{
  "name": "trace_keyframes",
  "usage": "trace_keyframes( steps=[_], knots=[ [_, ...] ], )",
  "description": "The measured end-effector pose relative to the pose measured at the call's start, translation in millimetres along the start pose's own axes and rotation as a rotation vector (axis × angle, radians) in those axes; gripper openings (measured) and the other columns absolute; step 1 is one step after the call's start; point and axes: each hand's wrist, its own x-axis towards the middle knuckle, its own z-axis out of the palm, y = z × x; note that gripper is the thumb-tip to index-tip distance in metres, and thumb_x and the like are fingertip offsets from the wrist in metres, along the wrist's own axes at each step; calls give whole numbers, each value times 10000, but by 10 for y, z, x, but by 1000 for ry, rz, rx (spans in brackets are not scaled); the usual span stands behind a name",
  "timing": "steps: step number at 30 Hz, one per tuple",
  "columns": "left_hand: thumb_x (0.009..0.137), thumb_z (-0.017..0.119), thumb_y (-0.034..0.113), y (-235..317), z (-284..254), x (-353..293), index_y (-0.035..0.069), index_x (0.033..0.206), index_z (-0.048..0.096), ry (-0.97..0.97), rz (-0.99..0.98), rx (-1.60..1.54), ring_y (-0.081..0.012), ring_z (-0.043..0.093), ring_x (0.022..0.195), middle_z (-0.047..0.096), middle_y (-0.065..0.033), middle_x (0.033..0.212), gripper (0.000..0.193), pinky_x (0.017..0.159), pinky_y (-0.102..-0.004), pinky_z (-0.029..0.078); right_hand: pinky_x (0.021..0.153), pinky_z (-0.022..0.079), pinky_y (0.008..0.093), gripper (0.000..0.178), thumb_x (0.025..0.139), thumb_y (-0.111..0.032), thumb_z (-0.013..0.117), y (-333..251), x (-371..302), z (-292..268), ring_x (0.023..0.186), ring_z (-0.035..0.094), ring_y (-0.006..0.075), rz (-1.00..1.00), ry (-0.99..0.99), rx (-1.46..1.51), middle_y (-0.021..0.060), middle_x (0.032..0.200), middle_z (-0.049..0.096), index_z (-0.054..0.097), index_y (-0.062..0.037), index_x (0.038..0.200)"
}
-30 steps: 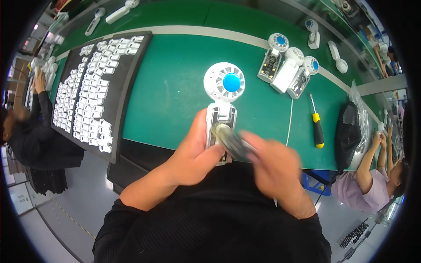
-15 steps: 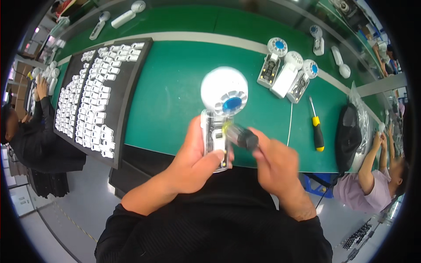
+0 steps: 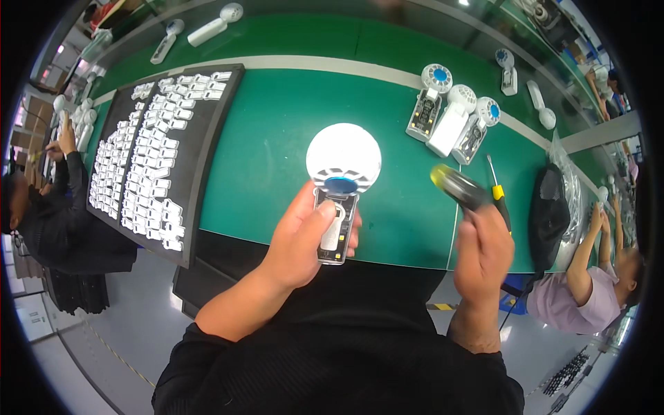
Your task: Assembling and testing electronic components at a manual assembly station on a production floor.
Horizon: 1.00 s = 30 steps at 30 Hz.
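My left hand (image 3: 294,238) is closed round the slim handle of a handheld device, its thumb pressing on a pale oblong part. The device, which looks like a small fan (image 3: 344,152), has a big white round head, a blue centre and an uncovered handle showing dark inner parts. Off to the right, my right hand (image 3: 483,256) is raised and closed on what looks like a small mallet (image 3: 462,188), dark with a yellow end and blurred by motion. Its grip is hidden in the fingers. Behind this hand lies a yellow-and-black screwdriver (image 3: 494,181).
On the left, a black tray (image 3: 190,162) carries rows of small white parts. Several similar fans (image 3: 449,128) lie at the back right of the green table (image 3: 270,152). Near the right edge sit a black mesh item (image 3: 548,214) and clear plastic. Co-workers (image 3: 581,290) sit on both sides.
My right hand has lifted the mallet away from the fan's handle and moved right. The fan has shifted slightly left and turned in my left hand, its blue centre now facing more toward me.
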Motion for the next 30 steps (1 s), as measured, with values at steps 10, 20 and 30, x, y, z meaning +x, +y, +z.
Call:
trace_keyframes(
  steps=[10,20,30],
  knots=[
    [1025,499,151,-57,-179,9,3,1350,448,0,42,110,-176,644,832,627,-129,1087,361,704,-339,561,912,481,436,283,888,-156,760,861,187,185,1017,623,329,-109,63,-692,157,1068,675,737,-79,1159],
    [955,545,97,-39,-235,35,-5,1424,402,-40,67,109,-232,653,901,606,-164,1149,501,747,-374,563,784,509,419,243,944,-210,722,1594,298,-686,862,644,340,406,66,-726,161,966,678,644,-14,1064],
    [962,537,73,15,-222,110,-2,1456,386,-64,8,210,-167,636,920,617,-115,1154,523,773,-319,544,570,405,221,275,1086,-310,529,740,342,-452,629,495,61,336,227,72,19,862,572,572,-40,1066]
  ],
)
